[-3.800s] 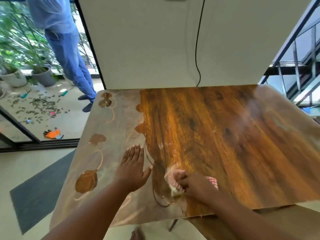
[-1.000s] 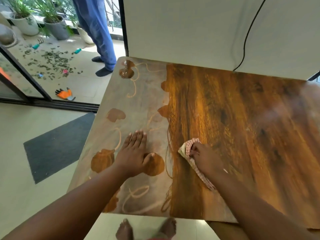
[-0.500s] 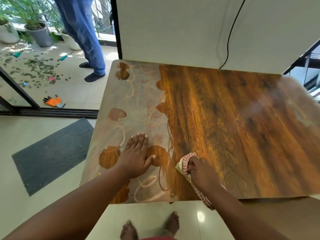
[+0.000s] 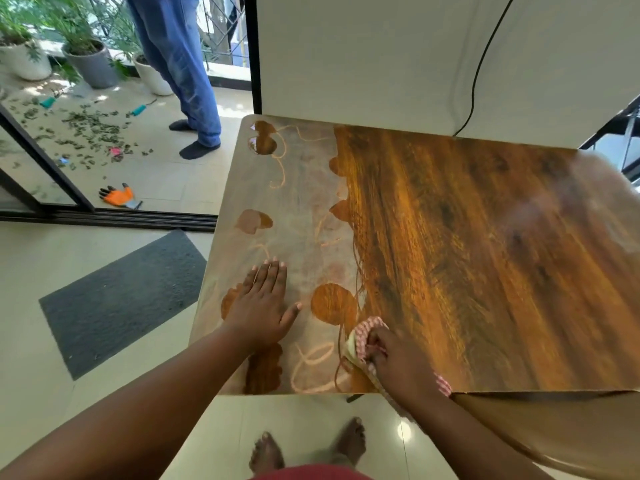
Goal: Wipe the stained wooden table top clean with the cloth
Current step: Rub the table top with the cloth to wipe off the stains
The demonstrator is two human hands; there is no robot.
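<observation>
Checked cloth (image 4: pixel 367 332) lies mostly hidden under the gripping right hand (image 4: pixel 401 363).

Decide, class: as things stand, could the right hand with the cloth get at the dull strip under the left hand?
Probably not yet. The left hand lies flat on that part of the table, covering it. The right hand grips the cloth close beside it, so nearness is no problem.

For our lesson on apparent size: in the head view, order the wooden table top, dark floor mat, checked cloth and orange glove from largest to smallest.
1. Wooden table top
2. Dark floor mat
3. Checked cloth, partly hidden, and orange glove, farther away: too alike to rank.
</observation>
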